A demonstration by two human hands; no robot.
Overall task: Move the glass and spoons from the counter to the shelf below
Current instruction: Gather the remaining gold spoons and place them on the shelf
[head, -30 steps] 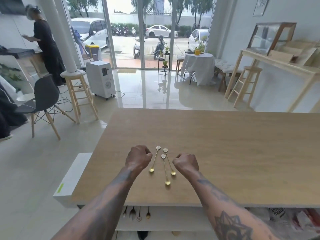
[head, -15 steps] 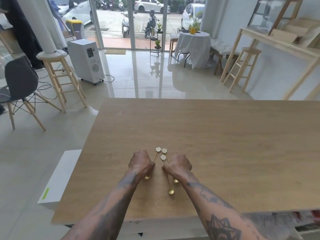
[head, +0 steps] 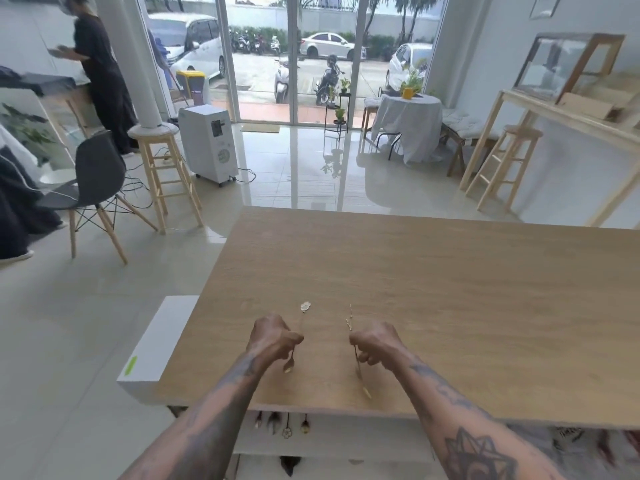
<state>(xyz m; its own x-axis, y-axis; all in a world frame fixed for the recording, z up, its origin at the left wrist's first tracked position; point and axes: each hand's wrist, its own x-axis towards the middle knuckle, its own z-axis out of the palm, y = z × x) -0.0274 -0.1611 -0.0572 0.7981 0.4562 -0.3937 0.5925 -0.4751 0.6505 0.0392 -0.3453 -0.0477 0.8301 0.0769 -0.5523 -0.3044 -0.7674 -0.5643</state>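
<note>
Pick-up step in hand, by the look of it: spoons lifted clear of the counter [head: 450, 306], glass nowhere in view. Left hand [head: 273, 337] closed around one gold spoon [head: 300, 336], flower end pointing away, bowl toward the body. Right hand [head: 375, 346] pinched on thin spoons [head: 356, 358] (two probably, too blurred to count). Both forearms reaching forward, wrists level, hands apart. Next, probably: lowering to the shelf [head: 346, 445] under the near edge, beside spoons [head: 287, 429] already there.

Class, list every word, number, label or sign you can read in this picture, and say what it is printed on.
None can be read.
White floor appliance: dark panel and round green mark, too blurred.
Lime green sticker on the white counter end: no legible text.
Packets on the lower shelf: dark print, too blurred.
Parked cars' plates: too small.
</note>
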